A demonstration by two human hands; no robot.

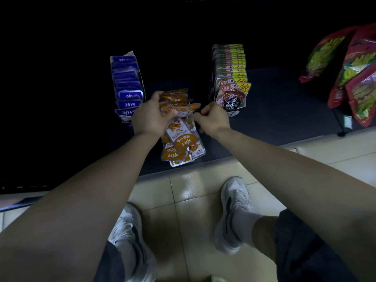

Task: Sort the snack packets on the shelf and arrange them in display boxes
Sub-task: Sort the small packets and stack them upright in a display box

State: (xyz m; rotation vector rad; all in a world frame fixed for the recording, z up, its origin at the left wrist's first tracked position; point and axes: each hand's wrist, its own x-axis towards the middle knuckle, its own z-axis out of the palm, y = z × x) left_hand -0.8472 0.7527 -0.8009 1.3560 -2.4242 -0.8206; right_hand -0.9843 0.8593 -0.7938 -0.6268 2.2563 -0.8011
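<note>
- Shelf [284, 119]: loose orange snack packets [183, 147] lie at its front lip, six o'clock of the hands; a nudge could tip them off
- Left hand [150, 117] grips a fanned orange bunch [175, 100], which could slip
- Right hand [213, 119], three o'clock of it, fingers curled; hold unclear

bare shelf [282, 102], right of centre: open passage between the box of brown-and-yellow packets [230, 78] and the red bags [350, 74] at upper right. centre gap beside the box of blue packets [127, 86]: filled by orange packets [181, 129], left hand [150, 117] and right hand [213, 119].
</note>
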